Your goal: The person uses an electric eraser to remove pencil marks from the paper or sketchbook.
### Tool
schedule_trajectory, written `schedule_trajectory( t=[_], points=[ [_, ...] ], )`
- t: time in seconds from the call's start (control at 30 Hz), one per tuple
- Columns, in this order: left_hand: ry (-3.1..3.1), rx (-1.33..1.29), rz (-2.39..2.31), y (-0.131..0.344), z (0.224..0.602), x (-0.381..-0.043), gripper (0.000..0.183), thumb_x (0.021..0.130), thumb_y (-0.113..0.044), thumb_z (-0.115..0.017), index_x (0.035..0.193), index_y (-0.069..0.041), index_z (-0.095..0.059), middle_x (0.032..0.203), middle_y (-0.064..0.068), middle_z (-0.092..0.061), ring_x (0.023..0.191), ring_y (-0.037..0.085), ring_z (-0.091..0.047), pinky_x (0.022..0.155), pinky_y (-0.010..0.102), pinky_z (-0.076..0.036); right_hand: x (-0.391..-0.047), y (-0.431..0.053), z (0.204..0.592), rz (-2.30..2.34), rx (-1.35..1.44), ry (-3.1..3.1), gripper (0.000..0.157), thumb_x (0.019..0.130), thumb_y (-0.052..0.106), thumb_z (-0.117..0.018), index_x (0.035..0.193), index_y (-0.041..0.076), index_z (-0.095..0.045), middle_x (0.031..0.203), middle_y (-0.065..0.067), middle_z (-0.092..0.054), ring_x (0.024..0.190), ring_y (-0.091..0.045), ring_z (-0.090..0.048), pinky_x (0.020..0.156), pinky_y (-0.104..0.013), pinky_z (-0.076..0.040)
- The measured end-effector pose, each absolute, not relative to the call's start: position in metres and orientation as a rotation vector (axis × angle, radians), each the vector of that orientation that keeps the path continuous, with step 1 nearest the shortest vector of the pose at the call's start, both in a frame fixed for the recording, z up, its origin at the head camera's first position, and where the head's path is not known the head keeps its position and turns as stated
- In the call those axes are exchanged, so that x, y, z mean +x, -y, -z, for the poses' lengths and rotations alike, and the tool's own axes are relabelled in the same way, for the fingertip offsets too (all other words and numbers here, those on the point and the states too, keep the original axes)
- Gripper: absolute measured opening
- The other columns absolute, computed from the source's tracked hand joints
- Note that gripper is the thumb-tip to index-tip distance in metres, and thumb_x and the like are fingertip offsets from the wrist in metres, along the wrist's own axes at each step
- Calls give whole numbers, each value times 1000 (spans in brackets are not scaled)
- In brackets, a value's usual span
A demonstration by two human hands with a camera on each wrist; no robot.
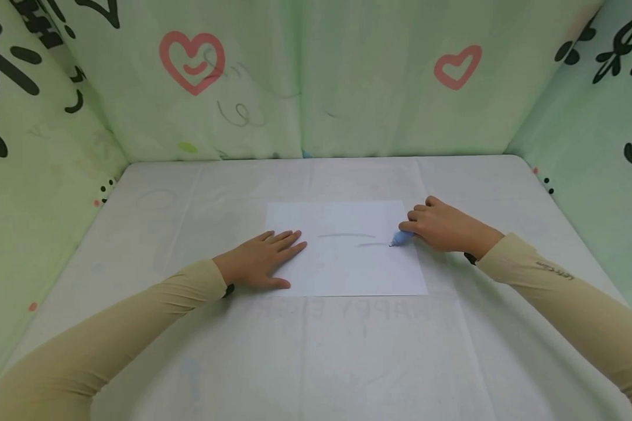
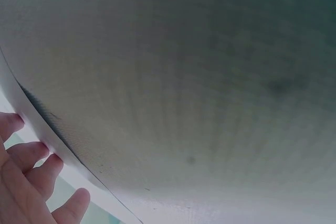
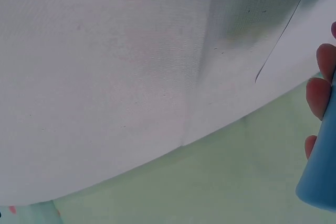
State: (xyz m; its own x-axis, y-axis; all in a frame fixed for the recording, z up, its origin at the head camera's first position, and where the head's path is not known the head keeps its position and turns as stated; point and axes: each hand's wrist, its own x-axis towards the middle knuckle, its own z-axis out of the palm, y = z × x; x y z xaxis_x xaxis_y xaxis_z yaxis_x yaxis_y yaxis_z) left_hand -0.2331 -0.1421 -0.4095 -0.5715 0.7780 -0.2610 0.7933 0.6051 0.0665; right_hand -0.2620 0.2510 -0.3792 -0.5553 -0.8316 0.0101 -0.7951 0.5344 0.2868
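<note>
A white sheet of paper (image 1: 342, 269) lies on the table with two faint greyish lines across its middle. My left hand (image 1: 265, 257) rests flat on the sheet's left edge, fingers spread. In the left wrist view, the fingertips of my left hand (image 2: 37, 177) touch the paper. Near the right edge of the sheet, my right hand (image 1: 445, 225) grips a thick light-blue pen (image 1: 402, 238), its narrow tip down at the end of the lower line. Only the pen's rounded blue barrel (image 3: 320, 166) and some fingertips (image 3: 318, 98) show in the right wrist view.
A white cloth (image 1: 189, 339) with creases and faint show-through print covers the table (image 1: 347, 368). Green curtains (image 1: 368, 88) with red hearts and black marks stand behind and on both sides.
</note>
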Motion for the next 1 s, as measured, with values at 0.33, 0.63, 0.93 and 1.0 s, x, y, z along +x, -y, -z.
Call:
schedule_trajectory(
  t=[0.33, 0.63, 0.93, 1.0],
  points=[
    [-2566, 1289, 73, 143, 412, -234, 84, 91, -59, -45, 152, -13, -13, 159, 12, -12, 147, 29, -15, 117, 51, -17, -263, -249, 378, 403, 1384, 2609, 24, 76, 11, -76, 96, 11, -63, 79, -6, -60, 73, -21, -55, 68, -35, -36],
    [-2568, 1290, 70, 143, 411, -234, 84, 90, -60, -45, 152, -13, -12, 159, 12, -12, 147, 29, -15, 117, 50, -17, -263, -251, 377, 406, 1392, 2584, 25, 73, 11, -78, 92, 13, -62, 76, -4, -59, 70, -20, -53, 67, -34, -34],
    [-2568, 1284, 79, 142, 408, -233, 84, 90, -60, -45, 152, -13, -13, 159, 12, -13, 146, 29, -16, 117, 50, -17, -264, -247, 374, 425, 1403, 2579, 24, 73, 11, -78, 92, 13, -63, 76, -5, -60, 70, -20, -52, 66, -34, -34],
    [-2567, 1278, 80, 142, 407, -232, 84, 91, -60, -45, 152, -12, -13, 158, 12, -13, 146, 29, -16, 117, 50, -17, -265, -246, 374, 432, 1401, 2588, 24, 73, 12, -79, 91, 13, -63, 75, -4, -59, 69, -20, -52, 66, -33, -33]
  ],
)
